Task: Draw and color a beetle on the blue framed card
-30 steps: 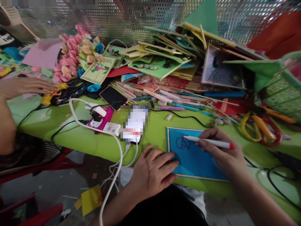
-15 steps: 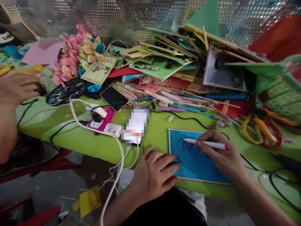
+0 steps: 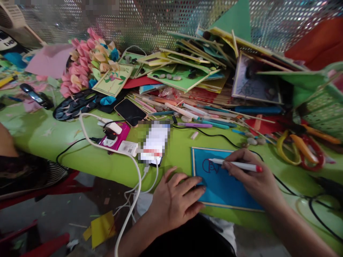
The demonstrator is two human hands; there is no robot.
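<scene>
A blue card [image 3: 225, 191] edged with thin pale sticks lies on the green table in front of me. My right hand [image 3: 253, 175] grips a white marker pen [image 3: 242, 165] with a red end, its tip on a round dark drawing [image 3: 210, 166] near the card's upper left. With fingers spread, my left hand [image 3: 178, 194] rests flat at the card's left edge, its fingertips on the card. Above that hand lies a lit phone [image 3: 155, 141], its screen blurred, with a white cable plugged in.
A pink power strip [image 3: 118, 137] with cables sits left of the phone. Behind are loose markers [image 3: 194, 125], a heap of stick-edged cards [image 3: 182, 76] and pink paper flowers [image 3: 77, 71]. Scissors [image 3: 305, 151] and a green basket [image 3: 321, 100] stand right. Another person's arm [image 3: 5, 141] shows at far left.
The other person's hand at the left has drawn back, uncovering a dark stapler-like tool on the table. My hands and the marker pen have hardly moved.
</scene>
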